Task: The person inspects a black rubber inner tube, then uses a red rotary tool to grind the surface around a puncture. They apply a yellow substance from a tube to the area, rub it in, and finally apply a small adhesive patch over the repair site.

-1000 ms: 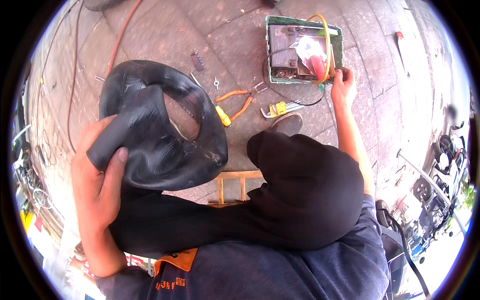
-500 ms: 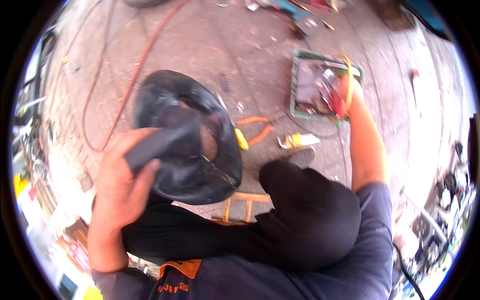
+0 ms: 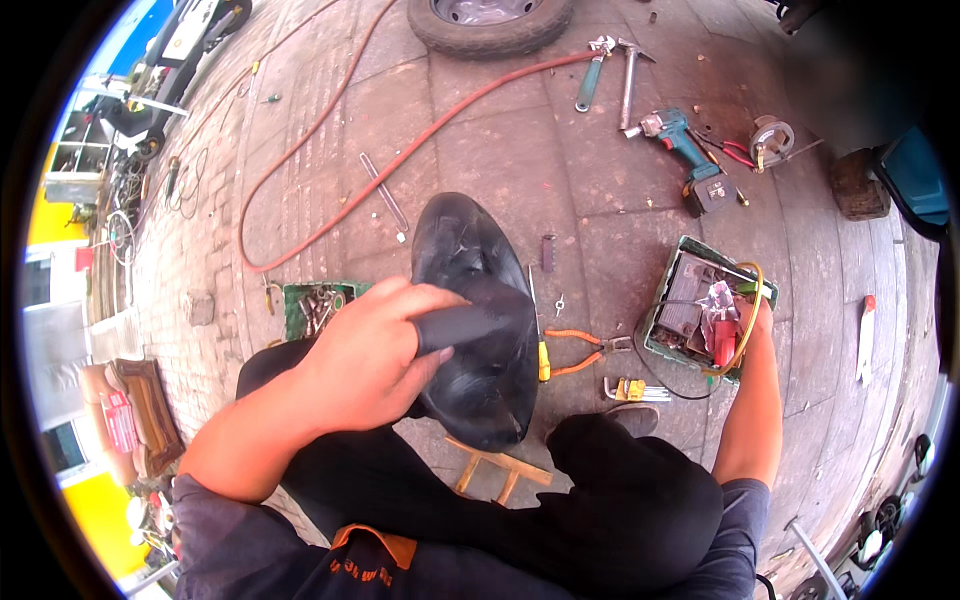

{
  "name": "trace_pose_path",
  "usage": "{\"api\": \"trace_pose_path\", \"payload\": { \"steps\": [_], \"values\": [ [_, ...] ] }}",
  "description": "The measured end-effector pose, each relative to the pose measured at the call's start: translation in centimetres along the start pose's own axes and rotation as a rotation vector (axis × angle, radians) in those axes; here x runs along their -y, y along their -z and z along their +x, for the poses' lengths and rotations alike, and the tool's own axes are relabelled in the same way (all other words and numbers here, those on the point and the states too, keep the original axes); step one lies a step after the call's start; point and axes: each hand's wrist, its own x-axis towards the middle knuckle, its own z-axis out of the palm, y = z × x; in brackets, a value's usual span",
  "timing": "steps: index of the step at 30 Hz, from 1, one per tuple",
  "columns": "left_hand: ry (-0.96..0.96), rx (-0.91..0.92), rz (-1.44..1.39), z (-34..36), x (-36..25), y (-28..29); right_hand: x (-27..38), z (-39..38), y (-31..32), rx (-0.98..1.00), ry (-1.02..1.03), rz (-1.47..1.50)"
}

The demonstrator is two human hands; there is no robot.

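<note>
My left hand (image 3: 365,345) is closed on a folded stretch of a black rubber inner tube (image 3: 475,390), thumb below and fingers above. The limp tube hangs over my left leg, creased across its middle. Far to the right, my right hand (image 3: 757,318) reaches into a green plastic crate (image 3: 660,342). Its fingers are mostly hidden among a dark battery-like block (image 3: 690,287), crumpled clear plastic (image 3: 718,302) and a red item (image 3: 725,342). A yellow loop (image 3: 757,285) stands at the crate's edge, beside that hand.
Orange-handled pliers (image 3: 580,352), a yellow screwdriver (image 3: 543,362) and a hex key set (image 3: 635,390) lie between tube and crate. Farther off are a cordless impact driver (image 3: 682,150), a hammer (image 3: 629,85), a red hose (image 3: 440,125) and a wheel (image 3: 490,40). A second green crate (image 3: 293,312) sits left.
My view has swung, bringing the wheel, hammer and left crate into sight. The tube has turned more edge-on, still in my left hand. My right hand stays in the crate.
</note>
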Motion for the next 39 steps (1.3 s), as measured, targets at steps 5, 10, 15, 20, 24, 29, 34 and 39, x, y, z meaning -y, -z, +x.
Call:
{"api": "trace_pose_path", "payload": {
  "steps": [5,10,15,20,24,29,34,39],
  "values": [
    [0.0,-0.011,0.021,-1.0,0.7,0.1,0.5,-5.8,2.0,-0.378,0.246,-0.024],
    [-0.029,-0.154,0.129,-2.5,1.3,0.2,0.0,-11.7,6.0,-0.724,0.306,0.169],
    [0.028,-0.265,0.243,-4.9,2.0,-0.9,4.3,-19.8,12.1,-0.518,0.259,0.844],
    [0.012,-0.312,0.14,-5.1,2.8,-1.4,16.4,-35.8,18.5,-0.294,0.552,1.095],
    [-0.149,-0.463,-0.028,-6.6,3.4,-0.4,23.8,-45.7,16.8,-0.049,0.605,0.938],
    [-0.288,-0.298,-0.832,-9.2,1.6,1.9,27.8,-54.1,7.8,0.584,0.474,0.687],
    [-0.429,-0.318,-0.661,-11.7,0.4,2.5,27.6,-56.1,1.6,1.06,0.387,1.063],
    [-0.358,-0.345,-0.583,-12.1,2.8,1.6,27.1,-56.9,0.2,0.966,0.356,1.182]
  ]
}}
